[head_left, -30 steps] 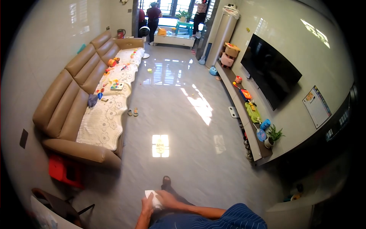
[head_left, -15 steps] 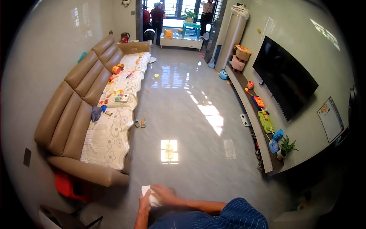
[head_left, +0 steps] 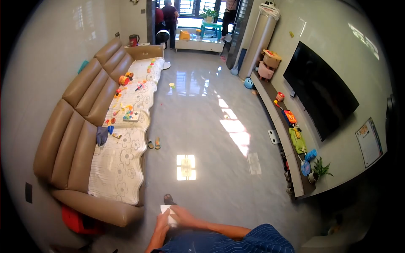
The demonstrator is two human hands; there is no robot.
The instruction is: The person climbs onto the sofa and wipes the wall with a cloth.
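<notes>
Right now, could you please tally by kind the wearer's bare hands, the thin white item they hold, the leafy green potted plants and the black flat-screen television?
Left hand and right hand: 2
White item: 1
Near potted plant and far potted plant: 2
Television: 1
Total: 6
</notes>
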